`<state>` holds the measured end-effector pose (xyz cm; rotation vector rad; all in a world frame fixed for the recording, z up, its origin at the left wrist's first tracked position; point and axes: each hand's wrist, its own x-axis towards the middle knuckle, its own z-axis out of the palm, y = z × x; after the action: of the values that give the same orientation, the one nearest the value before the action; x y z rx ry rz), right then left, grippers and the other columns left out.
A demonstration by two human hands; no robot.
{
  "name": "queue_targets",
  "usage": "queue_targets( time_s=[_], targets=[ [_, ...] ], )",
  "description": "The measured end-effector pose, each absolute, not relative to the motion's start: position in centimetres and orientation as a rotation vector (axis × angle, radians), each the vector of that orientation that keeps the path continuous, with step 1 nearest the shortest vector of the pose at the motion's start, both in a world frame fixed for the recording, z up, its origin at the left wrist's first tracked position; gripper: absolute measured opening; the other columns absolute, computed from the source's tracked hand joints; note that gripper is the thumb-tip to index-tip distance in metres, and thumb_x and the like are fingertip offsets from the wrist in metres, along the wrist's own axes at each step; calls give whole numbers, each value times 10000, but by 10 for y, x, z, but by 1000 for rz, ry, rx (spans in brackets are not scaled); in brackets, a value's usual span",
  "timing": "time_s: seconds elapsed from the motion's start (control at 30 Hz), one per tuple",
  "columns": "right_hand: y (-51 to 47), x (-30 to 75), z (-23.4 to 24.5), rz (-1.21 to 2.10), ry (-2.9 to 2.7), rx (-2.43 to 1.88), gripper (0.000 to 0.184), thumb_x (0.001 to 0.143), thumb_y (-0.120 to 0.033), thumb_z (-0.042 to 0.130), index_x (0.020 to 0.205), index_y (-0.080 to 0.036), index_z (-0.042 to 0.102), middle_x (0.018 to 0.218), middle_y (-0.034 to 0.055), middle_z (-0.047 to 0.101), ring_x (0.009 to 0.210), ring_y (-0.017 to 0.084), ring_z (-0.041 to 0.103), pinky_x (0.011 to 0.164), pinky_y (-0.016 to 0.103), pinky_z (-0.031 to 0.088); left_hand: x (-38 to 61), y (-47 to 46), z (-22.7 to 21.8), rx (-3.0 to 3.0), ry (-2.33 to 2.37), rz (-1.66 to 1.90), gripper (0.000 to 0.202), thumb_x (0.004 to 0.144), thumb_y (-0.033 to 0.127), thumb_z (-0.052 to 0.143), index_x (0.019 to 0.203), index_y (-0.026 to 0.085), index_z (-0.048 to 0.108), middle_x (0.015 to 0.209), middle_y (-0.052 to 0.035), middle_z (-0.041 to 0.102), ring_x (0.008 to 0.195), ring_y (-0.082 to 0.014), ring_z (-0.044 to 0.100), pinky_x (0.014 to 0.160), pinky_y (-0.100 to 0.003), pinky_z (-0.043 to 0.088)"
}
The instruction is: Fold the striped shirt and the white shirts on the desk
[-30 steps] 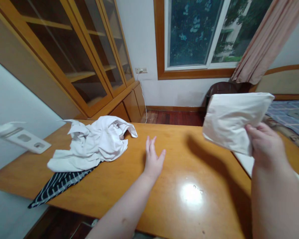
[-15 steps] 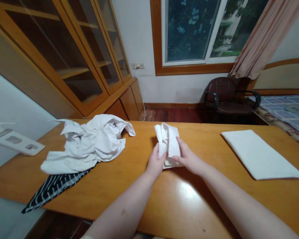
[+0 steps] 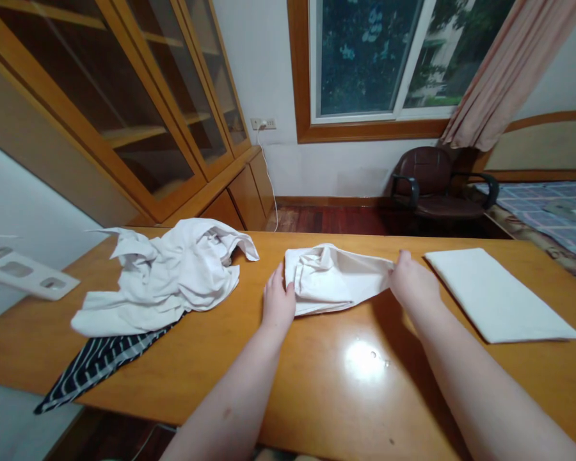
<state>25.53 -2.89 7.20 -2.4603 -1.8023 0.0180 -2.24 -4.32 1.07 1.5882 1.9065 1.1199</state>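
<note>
A crumpled white cloth (image 3: 333, 278) lies stretched across the middle of the wooden table (image 3: 317, 384). My left hand (image 3: 277, 302) pinches its left edge, fingers closed on the fabric. My right hand (image 3: 411, 282) grips its right end, closed on the fabric as well. The cloth spans between the two hands, low over the tabletop.
A heap of white garments (image 3: 173, 272) sits at the left over a black striped cloth (image 3: 93, 365). A flat folded white cloth (image 3: 494, 298) lies at the right. A white device (image 3: 24, 275) is at the far left. A brown chair (image 3: 436, 186) stands behind the table.
My right hand set the folded white cloth down at the right. Both hands then took the small crumpled cloth and pulled it apart sideways; it now spans wider.
</note>
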Motion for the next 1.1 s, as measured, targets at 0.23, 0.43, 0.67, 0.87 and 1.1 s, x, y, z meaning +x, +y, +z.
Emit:
queue_targets(
  time_s=[0.23,0.43,0.67,0.87,1.1],
  targets=[
    [-32,236,46,-174,-2228,-1871,783,743,-287,629,1440,-130,309,1498,208,284,1360,353,280,1080,538,199,-7,-59,18,1995,1538,706,381,933,358,372,1215,216,585,1318,-110,558,1348,-296,343,1125,-566,125],
    [-44,212,44,-183,-2543,-1241,562,748,-128,567,1287,-288,561,1548,91,223,1424,310,107,1101,547,116,7,-70,18,2356,1064,442,617,855,401,539,1429,265,357,1478,-85,382,1404,-264,237,1152,-524,57],
    [-31,246,67,-217,-2162,-1884,231,789,-288,572,932,-204,732,1182,124,645,1253,333,433,1072,528,202,6,-61,3,2195,1709,462,615,777,405,640,1362,307,477,1497,-114,342,1399,-396,177,1073,-666,60],
    [-22,274,92,523,-1786,-2304,389,800,-504,522,875,-184,731,718,109,696,728,247,648,642,302,431,-6,-44,-5,1806,1573,869,325,862,204,469,1108,219,681,1222,-122,626,1246,-274,482,1043,-430,344],
    [-23,314,92,365,-1809,-2238,261,736,-429,586,724,-190,691,719,76,687,661,208,617,544,261,369,-16,-23,-8,528,1329,1548,132,872,262,499,904,192,606,892,-46,691,835,-183,653,799,-354,507]
  ],
)
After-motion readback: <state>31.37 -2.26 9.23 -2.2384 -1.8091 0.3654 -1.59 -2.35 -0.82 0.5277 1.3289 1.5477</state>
